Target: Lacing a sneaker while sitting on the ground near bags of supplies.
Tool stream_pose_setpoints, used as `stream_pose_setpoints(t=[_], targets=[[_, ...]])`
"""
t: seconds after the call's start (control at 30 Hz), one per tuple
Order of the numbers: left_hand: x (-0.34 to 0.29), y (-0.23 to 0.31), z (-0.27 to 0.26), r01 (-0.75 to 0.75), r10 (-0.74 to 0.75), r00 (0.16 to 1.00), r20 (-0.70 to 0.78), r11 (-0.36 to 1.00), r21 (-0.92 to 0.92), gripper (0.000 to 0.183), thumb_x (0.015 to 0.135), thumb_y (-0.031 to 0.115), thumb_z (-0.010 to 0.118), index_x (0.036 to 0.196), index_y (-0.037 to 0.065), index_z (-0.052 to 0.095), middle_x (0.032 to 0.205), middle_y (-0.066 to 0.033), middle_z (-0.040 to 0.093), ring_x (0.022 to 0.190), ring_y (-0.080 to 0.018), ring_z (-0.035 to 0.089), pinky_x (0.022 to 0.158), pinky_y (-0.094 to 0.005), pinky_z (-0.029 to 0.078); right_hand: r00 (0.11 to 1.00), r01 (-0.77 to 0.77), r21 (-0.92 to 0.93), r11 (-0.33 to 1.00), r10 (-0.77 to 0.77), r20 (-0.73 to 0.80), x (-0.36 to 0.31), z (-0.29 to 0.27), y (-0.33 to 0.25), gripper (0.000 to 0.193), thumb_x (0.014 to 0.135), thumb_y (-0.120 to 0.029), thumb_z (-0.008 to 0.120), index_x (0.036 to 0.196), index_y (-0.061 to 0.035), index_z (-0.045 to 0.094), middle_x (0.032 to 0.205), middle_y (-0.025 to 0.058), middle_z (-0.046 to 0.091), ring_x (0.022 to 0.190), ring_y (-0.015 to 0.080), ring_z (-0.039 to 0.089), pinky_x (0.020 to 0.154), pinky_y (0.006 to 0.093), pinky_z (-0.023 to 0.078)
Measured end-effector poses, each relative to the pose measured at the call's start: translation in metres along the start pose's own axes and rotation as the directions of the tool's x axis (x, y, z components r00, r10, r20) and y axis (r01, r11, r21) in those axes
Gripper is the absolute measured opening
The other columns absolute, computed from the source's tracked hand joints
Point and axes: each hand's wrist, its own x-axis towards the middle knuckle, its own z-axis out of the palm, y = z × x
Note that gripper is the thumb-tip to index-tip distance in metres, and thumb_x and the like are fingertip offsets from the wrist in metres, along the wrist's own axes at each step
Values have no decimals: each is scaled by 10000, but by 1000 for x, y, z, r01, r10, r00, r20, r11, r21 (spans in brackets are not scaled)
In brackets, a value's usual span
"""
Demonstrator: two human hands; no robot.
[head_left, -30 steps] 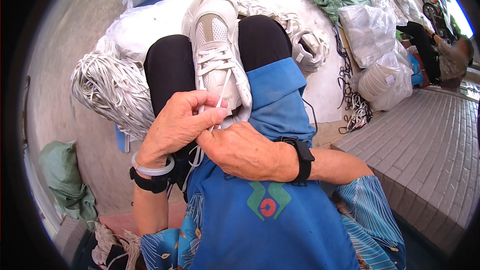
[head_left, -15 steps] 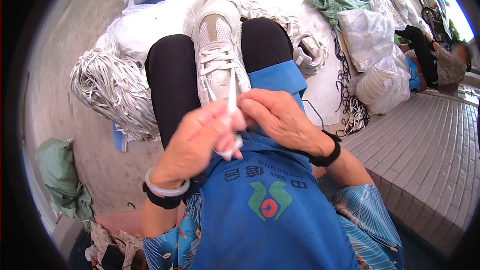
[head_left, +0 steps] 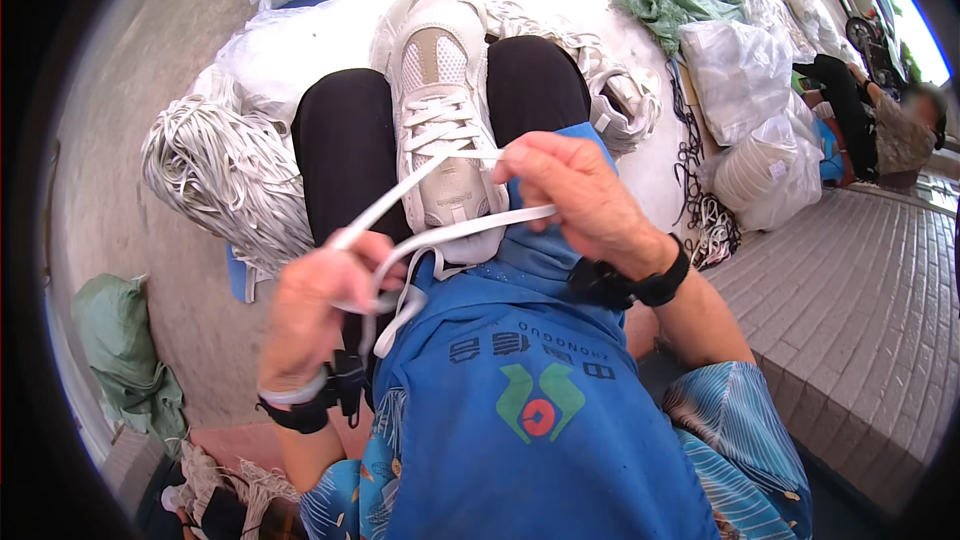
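Looking down, head view: a pale grey-and-white mesh sneaker [head_left: 437, 130] lies toe-away on the person's lap, resting between two knees in black trousers [head_left: 345, 140], its long axis running straight away from the body.
Lace: flat white shoelace ends [head_left: 455, 230] run from the shoe's lower eyelets back toward the body, two strands fanning out to the person's left and one short stretch crossing to the right.
Left hand: the left hand [head_left: 315, 305] sits low and nearer the body, below and to the left of the shoe; its grip is closed round the lace strands, which loop past the fingers and hang down onto the blue apron [head_left: 530, 410].
Right hand: the right hand [head_left: 575, 195] is higher and just beside the shoe's tongue on the right; thumb and fingertips are pinched together on the lace where it leaves the eyelets.
Key relation: the lace is stretched slantwise between the two hands, from upper right to lower left, with the shoe above that line; the right hand is the nearer one to the eyelets.
Wrists: dark bands on both.
Surroundings: a heap of white cord bundles [head_left: 215, 175] lies on the floor at the left, clear plastic sacks [head_left: 740, 70] at the right, another seated person [head_left: 890, 125] far right.
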Motion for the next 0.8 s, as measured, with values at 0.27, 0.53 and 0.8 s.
stream_pose_setpoints(t=[0.27,0.53,0.8], targets=[[-66,-21,-145,-351,144,887,-439,828,-437,241,992,223,535,875,14,567,1196,-203,611,1169,-314,542,1041,-466,411,997,46,44,998,-43,-70,1,-57,3,264,946,-256,663,809,-30,660,626,-15,570,515,61,509,542,231,468],[-194,12,-286,-690,376,703,-604,566,-452,144,972,58,465,890,-44,528,1269,-222,550,1302,-383,442,1178,-573,244,970,10,-6,1000,-11,-243,6,-107,1,235,928,-246,686,827,-41,632,564,-62,423,460,42,365,465,237,376],[-342,43,-362,-934,430,225,-874,351,-67,89,928,27,483,867,-37,487,1143,-218,544,1314,-442,413,1162,-686,201,880,171,2,985,-152,-449,28,-144,-2,208,927,-230,695,871,-39,632,573,-79,355,474,49,313,477,250,333]])
